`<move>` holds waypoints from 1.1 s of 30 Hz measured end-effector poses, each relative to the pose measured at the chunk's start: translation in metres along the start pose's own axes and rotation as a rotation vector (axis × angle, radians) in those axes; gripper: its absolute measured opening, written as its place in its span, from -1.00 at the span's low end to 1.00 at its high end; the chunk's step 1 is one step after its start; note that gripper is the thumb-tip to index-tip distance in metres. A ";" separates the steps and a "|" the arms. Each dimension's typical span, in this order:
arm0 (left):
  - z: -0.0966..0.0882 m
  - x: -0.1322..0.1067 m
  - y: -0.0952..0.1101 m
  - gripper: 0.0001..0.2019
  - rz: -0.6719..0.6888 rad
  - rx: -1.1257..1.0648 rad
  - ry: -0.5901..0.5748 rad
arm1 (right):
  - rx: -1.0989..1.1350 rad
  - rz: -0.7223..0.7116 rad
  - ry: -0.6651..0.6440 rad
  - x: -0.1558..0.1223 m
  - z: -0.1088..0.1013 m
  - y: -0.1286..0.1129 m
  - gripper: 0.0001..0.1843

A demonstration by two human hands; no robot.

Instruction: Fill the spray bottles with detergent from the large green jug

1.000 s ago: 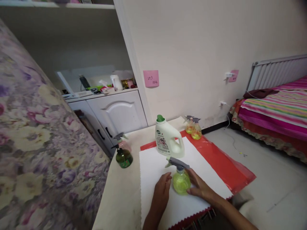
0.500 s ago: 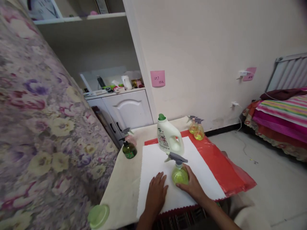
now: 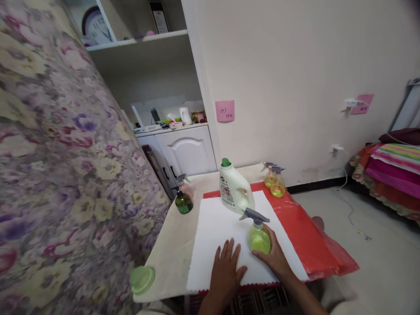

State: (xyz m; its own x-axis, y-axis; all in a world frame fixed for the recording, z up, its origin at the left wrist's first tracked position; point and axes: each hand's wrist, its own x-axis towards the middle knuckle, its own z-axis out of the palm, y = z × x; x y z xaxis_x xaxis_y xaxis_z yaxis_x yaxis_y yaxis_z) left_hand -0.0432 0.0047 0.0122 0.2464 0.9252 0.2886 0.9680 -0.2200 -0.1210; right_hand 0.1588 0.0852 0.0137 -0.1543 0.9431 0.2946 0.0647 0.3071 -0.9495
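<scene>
My right hand (image 3: 274, 258) is wrapped round the round body of a yellow-green spray bottle (image 3: 258, 236) with a grey trigger head, standing upright on a white cloth (image 3: 216, 227). My left hand (image 3: 226, 271) lies flat on that cloth with fingers spread, a little left of the bottle and not touching it. Behind the bottle stands a white detergent jug (image 3: 235, 190) with a green cap.
The cloth lies over a red plastic sheet (image 3: 305, 236) on a beige table (image 3: 170, 245). A dark green bottle (image 3: 183, 202) and a pink one stand at the table's left; two yellow spray bottles (image 3: 275, 181) at the back. A green lid (image 3: 142, 279) sits at the near left corner. Floral fabric fills the left.
My left hand has let go of the spray bottle and settled flat on the cloth. The view has swung, bringing the green lid and upper shelf into sight.
</scene>
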 end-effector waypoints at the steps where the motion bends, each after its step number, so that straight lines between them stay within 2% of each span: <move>1: 0.000 0.000 0.000 -0.40 -0.001 -0.002 -0.007 | -0.015 0.000 0.014 0.000 0.001 0.000 -0.10; 7: 0.003 0.013 -0.013 -0.39 -0.054 -0.054 0.012 | -0.035 0.007 0.017 0.002 0.000 0.000 -0.16; 11: 0.008 0.024 -0.033 -0.44 -0.147 -0.038 0.059 | 0.038 0.046 0.007 0.004 -0.002 0.002 -0.15; 14: 0.014 0.024 -0.043 -0.44 -0.164 -0.017 0.071 | 0.134 0.074 -0.025 0.006 -0.005 0.003 -0.13; 20: 0.018 0.020 -0.043 -0.44 -0.156 0.023 0.105 | 0.172 0.065 -0.091 0.014 -0.022 0.004 -0.12; 25: 0.019 0.022 -0.044 -0.45 -0.160 0.023 0.097 | 0.177 0.107 -0.112 0.023 -0.041 0.017 -0.11; 30: 0.021 0.025 -0.047 -0.45 -0.159 0.016 0.087 | 0.240 0.079 -0.140 0.027 -0.043 0.030 -0.08; 33: 0.021 0.026 -0.047 -0.46 -0.160 0.009 0.090 | 0.223 0.056 -0.106 0.027 -0.042 0.030 -0.04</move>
State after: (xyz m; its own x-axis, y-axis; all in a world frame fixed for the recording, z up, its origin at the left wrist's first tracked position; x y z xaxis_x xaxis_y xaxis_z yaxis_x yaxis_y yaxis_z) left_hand -0.0836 0.0456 0.0060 0.0925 0.9169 0.3882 0.9948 -0.0687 -0.0747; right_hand 0.1977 0.1250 -0.0025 -0.2604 0.9355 0.2390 -0.1414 0.2079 -0.9679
